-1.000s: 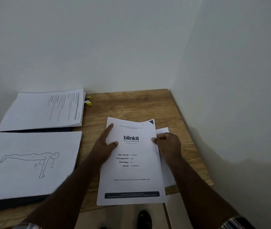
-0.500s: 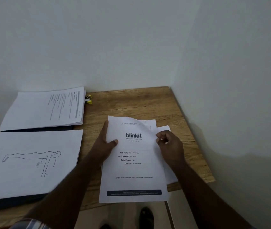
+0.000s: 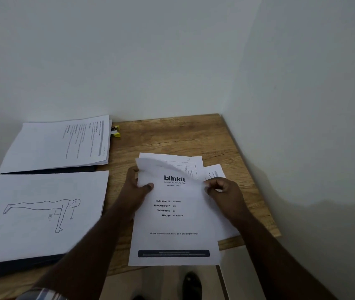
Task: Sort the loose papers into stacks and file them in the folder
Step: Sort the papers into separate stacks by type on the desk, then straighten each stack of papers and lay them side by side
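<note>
Shoe tip, dark and glossy (image 3: 191,282), shows at the bottom edge of the frame, below the near lip of the light wooden table (image 3: 172,137). Just above it, low in the centre, lies the white printed sheet headed "blinkit" (image 3: 176,224), its bottom hanging past the table edge. The left hand (image 3: 135,187) grips this sheet's left margin, thumb curled over the face and the other fingers behind the paper. The right hand (image 3: 222,189) pinches the sheet's upper right corner between narrowly closed fingers and peels it back in a curl. That curl uncovers a white sheet with a ruled table (image 3: 185,163) underneath, and a third white sheet with small print (image 3: 214,173) pokes out to the right of it. At lower left, a white page with a line drawing of a person in a plank pose (image 3: 42,213) rests on the dark open folder (image 3: 20,265). Beyond it, at middle left, sits a stack of white text pages (image 3: 59,144), with a small yellow clip (image 3: 116,131) beside its right edge. Pale walls meet in a corner behind.
</note>
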